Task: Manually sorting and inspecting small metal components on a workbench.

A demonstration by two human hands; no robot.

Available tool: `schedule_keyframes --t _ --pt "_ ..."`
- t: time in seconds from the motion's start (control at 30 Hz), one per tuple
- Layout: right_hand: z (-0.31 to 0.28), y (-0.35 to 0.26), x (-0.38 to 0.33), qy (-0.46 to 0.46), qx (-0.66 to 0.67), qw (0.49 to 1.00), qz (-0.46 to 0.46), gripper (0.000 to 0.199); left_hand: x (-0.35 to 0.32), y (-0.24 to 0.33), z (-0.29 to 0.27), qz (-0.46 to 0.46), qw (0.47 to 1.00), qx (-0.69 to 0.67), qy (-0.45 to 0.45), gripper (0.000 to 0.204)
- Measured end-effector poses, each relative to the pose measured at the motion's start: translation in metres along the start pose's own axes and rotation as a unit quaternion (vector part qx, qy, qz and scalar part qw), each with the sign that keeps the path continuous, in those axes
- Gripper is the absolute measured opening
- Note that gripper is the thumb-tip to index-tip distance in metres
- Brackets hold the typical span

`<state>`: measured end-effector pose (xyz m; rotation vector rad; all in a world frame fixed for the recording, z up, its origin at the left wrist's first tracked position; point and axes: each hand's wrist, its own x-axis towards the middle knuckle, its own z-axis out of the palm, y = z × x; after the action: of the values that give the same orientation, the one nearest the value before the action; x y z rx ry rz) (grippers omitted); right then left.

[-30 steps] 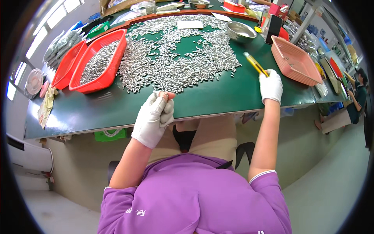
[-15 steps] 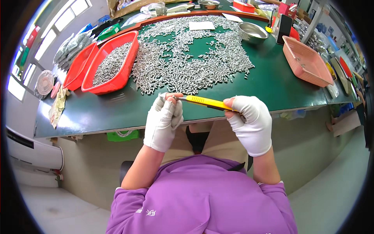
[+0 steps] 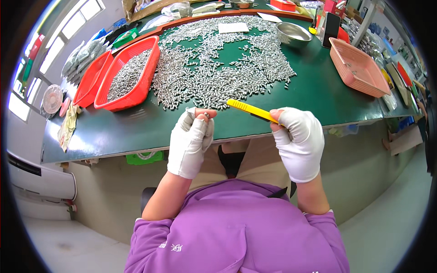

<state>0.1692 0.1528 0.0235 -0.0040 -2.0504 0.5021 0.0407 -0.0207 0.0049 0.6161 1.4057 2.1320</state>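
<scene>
Compared with half a second earlier, both gloved hands sit slightly farther apart, and the tip of the yellow tool (image 3: 251,110) has drawn back from the left hand (image 3: 190,142), leaving a clear gap between them. A second ago the right hand (image 3: 298,142) was out over the green table (image 3: 318,91) holding the tool there; it is now back at the table's near edge.

Left hand: closed, fingertips pinched together around a small silvery metal piece (image 3: 205,114) held just at the near edge of the table. Only the top of the piece shows above the glove.

Right hand: closed around the handle of the yellow tool, which points left toward the pinched piece and lies just over the table's near edge. Its working tip is too small to make out.

On the table, beyond both hands, a broad heap of small metal pieces (image 3: 218,68) covers the middle. At the table's left stands a red tray (image 3: 148,77) partly filled with the same pieces, with a second red tray (image 3: 88,84) touching its outer side. At the table's right stands a pink basket (image 3: 359,68). Toward the far side of the table sit a steel bowl (image 3: 293,32) and a white sheet of paper (image 3: 233,27) lying on the heap.

The person wears a purple shirt (image 3: 236,232) and sits facing the table's near edge.
</scene>
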Motion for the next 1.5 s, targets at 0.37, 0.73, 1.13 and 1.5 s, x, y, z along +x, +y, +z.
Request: schedule_keyframes --t 0.37,0.73,1.13,1.5 --pt "-0.003 -0.003 -0.001 -0.021 0.069 0.997 0.004 0.029 0.0 0.003 0.002 0.001 0.999 -0.01 -0.033 0.019" --pt "-0.008 -0.006 0.005 -0.025 -0.071 0.992 -0.102 0.034 0.0 0.002 0.004 0.012 0.997 0.075 0.024 0.02" --pt "0.0 -0.009 -0.007 -0.005 0.094 0.992 0.079 0.027 0.001 0.002 -0.003 0.023 0.999 0.038 -0.003 0.018" --pt "-0.002 -0.007 -0.006 -0.024 0.123 0.984 0.13 0.023 -0.001 0.006 0.002 0.034 0.996 0.082 0.028 0.011"
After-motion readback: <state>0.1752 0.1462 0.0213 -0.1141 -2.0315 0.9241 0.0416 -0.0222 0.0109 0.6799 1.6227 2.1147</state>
